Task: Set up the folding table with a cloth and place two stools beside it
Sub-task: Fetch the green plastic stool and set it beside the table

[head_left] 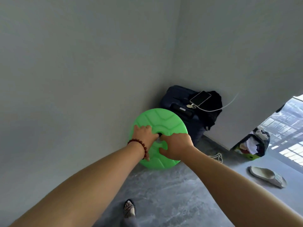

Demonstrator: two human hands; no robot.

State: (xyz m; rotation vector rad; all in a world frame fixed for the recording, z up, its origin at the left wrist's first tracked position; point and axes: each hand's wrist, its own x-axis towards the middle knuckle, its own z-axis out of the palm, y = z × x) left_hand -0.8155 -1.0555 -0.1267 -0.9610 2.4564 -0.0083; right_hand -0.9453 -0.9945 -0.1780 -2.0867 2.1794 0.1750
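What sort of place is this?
Probably a sparsely furnished room in a home: a dark suitcase stands in the corner with a plugged-in phone on top, and a bag of clothes and a slipper lie on the floor.

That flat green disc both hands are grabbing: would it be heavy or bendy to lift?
Probably stiff: the green disc looks like moulded plastic with ribbed panels. Likely light, since it is thin. The left hand and right hand hook its centre hole, so slipping seems unlikely.

stool [161, 122] ctr hole: hid by fingers [147, 128] | suitcase [178, 95] btm: behind stool | foot [129, 208]: cut btm edge
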